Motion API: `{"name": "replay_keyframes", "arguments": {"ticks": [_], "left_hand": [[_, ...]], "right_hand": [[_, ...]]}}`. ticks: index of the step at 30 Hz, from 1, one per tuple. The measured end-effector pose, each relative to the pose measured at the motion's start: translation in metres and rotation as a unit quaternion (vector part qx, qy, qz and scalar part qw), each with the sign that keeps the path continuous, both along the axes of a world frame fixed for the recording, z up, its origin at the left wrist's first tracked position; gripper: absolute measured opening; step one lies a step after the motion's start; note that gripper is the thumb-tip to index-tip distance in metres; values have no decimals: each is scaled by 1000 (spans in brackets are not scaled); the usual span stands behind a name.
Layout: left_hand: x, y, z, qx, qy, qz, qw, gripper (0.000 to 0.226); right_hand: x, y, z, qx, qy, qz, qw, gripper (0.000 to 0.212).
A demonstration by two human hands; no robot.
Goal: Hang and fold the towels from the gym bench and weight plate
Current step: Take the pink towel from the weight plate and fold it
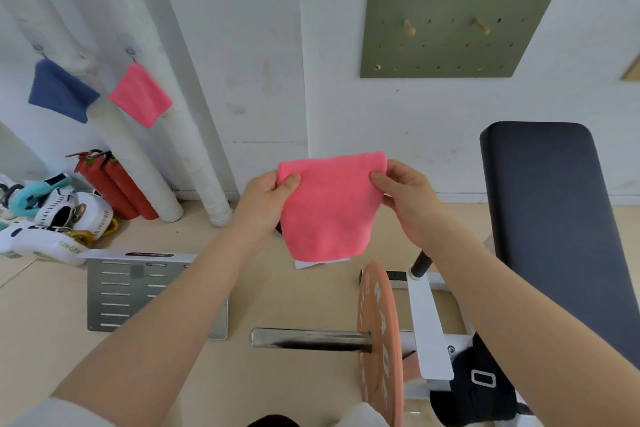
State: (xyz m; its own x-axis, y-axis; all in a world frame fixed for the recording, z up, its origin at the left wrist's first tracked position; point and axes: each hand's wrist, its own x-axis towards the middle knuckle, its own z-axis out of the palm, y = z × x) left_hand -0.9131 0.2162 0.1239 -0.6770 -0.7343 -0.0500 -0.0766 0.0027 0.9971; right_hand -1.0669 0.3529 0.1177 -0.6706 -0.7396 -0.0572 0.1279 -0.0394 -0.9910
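I hold a pink towel (pixel 329 208) up in front of me, folded over, with a white tag showing at its lower edge. My left hand (pixel 268 198) pinches its upper left corner and my right hand (pixel 405 192) pinches its upper right corner. Below it, a salmon weight plate (pixel 379 340) sits edge-on on a steel bar (pixel 308 338). The black gym bench (pixel 550 218) stands at the right with nothing on its pad. On wall hooks at the left hang a blue towel (pixel 60 92) and a second pink towel (pixel 140 95).
White pipes (pixel 152 135) run down the wall to the floor. Red fire extinguishers (pixel 110 187) and a heap of white gear (pixel 52 222) lie at the left. A slotted metal plate (pixel 117 295) lies on the floor. A green pegboard (pixel 450 21) hangs above the bench.
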Motion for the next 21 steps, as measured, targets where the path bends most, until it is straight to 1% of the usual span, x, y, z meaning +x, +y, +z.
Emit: {"name": "replay_keyframes", "arguments": {"ticks": [3,5,7,8,10,12,13,16,18,19,20,21], "left_hand": [[-5,4,3,-32,41,44,998,14],[-7,4,2,-42,66,69,995,11],[-8,4,5,-56,89,71,992,16],[-9,4,9,-46,108,54,992,18],[-11,5,16,8,143,10,990,22],[-13,3,22,58,166,-15,984,18],[-14,3,24,67,174,-24,982,18],[-16,6,30,55,183,-58,980,16],[-17,5,31,47,181,-87,979,21],[-17,4,31,53,177,-96,978,25],[-17,1,31,66,170,-104,978,29],[-16,-2,30,80,160,-117,977,34]], "right_hand": [[-3,5,2,-36,31,53,997,30],[-5,7,6,-45,54,51,996,31],[-5,7,13,-35,85,-4,996,25],[-4,6,17,-31,98,-39,994,20],[-4,4,22,-26,118,-104,987,14],[-5,4,27,-34,125,-125,984,20],[-6,4,29,-52,112,-110,986,21],[-10,2,34,-149,20,-35,988,11],[-13,1,34,-182,-8,-4,983,11],[-14,1,33,-178,-5,16,984,14],[-16,1,33,-168,-3,37,985,24],[-16,1,34,-153,-5,60,986,40]]}}
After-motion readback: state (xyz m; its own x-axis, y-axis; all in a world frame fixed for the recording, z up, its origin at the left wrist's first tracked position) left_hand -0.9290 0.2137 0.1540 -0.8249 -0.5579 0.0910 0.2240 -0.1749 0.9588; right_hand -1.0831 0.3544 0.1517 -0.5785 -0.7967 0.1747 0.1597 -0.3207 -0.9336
